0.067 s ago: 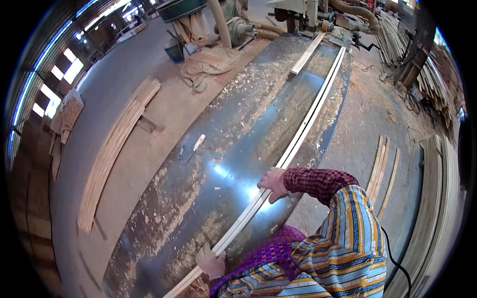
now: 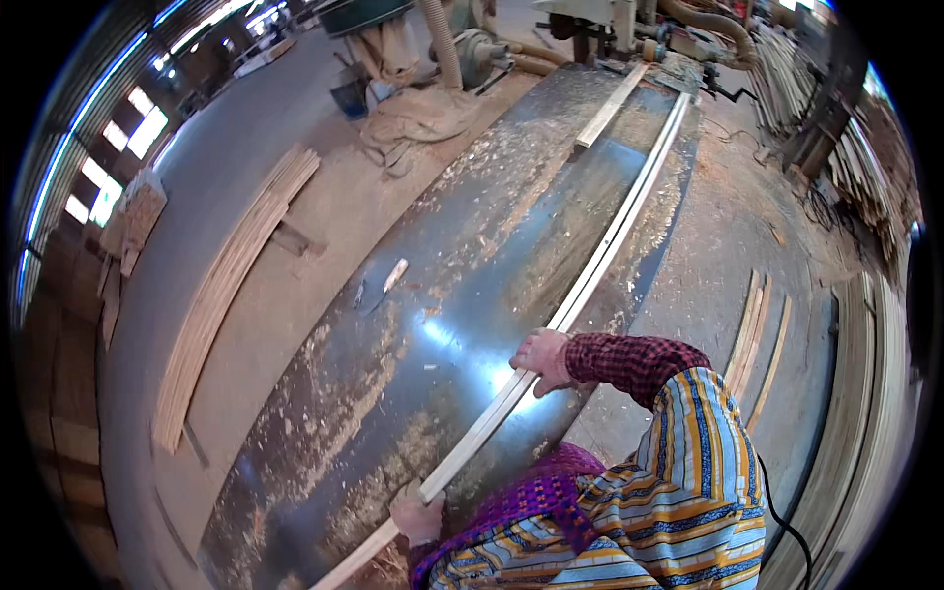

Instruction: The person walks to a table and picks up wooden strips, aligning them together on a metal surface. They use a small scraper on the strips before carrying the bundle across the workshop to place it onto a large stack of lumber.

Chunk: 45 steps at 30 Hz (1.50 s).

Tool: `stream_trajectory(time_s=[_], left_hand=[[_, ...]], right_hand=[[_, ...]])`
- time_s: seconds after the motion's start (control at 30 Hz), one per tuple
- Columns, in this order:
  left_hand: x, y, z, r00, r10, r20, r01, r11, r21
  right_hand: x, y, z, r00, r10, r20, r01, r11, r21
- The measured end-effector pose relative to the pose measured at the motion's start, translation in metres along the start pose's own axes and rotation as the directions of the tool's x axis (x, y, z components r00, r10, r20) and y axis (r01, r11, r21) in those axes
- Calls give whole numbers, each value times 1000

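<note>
Head view: little has moved since the earlier frame; the surroundings have shifted slightly in view, while both hands keep nearly the same positions. Right hand: fingers clamped across two slim wooden strips, thumb on the near side. Left hand: closed over the strips farther down their length; individual fingers are too blurred to separate. Strips lie side by side, diagonally along a dark metal table scattered with shavings, far ends near a machine. Short board: on the table, left of those ends. Small wood piece: on the table, left of the right hand. Plank stack: left of the table.
</note>
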State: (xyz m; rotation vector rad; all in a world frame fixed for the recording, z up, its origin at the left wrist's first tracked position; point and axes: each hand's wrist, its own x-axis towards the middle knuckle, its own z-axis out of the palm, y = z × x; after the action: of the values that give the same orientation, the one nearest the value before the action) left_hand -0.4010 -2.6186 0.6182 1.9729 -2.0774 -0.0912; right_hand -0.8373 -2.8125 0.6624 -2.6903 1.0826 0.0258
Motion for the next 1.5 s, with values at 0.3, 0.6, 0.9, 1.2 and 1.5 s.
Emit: stream_trajectory(time_s=[0.3,0.6,0.9,1.2,1.5], left_hand=[[9,-15,-15,986,-85,143,89,996,-18],[10,6,-33,829,-274,488,260,961,98],[5,16,-21,874,-257,412,237,966,101],[50,62,-1,973,71,221,-16,971,-240],[50,67,22,988,122,91,-123,992,5]], right_hand=[[21,-15,12,998,60,-15,-60,998,33],[14,-6,36,999,-24,-21,23,998,-59],[11,-34,-4,997,-65,43,73,963,-258],[-13,-27,-3,993,113,17,-110,987,-120],[6,7,5,988,61,144,-43,991,-129]])
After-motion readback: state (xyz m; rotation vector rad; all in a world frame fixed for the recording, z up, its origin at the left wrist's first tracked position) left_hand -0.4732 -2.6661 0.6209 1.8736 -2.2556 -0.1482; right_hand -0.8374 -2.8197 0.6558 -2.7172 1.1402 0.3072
